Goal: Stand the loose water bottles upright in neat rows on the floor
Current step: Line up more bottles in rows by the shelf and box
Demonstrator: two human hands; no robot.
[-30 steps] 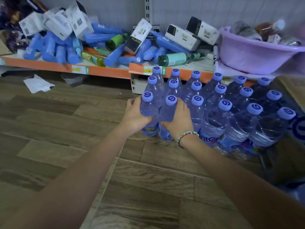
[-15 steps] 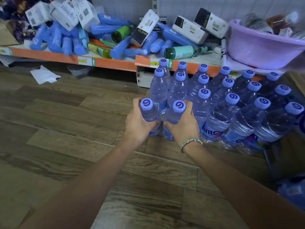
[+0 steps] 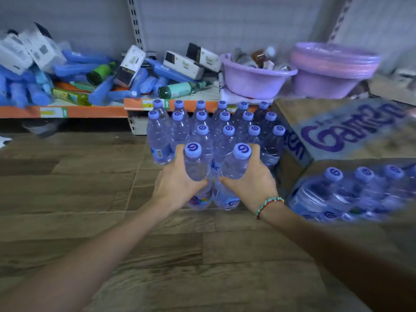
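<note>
Left hand (image 3: 177,183) and right hand (image 3: 252,183) each clasping a bottle at frame centre, apparently just touching the floor (image 3: 78,188), squared against standing rows (image 3: 213,124).

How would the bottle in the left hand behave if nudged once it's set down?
The bottle in the left hand looks tall and narrow, so probably tippy. It seems full, hence likely heavy and steadier. Neighbouring bottles behind could brace it.

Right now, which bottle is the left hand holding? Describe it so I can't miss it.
Find the block of upright bottles below the orange shelf edge. At its near side, two bottles stand gripped; the left hand holds the left bottle, beside the braceleted right hand's bottle.
</note>
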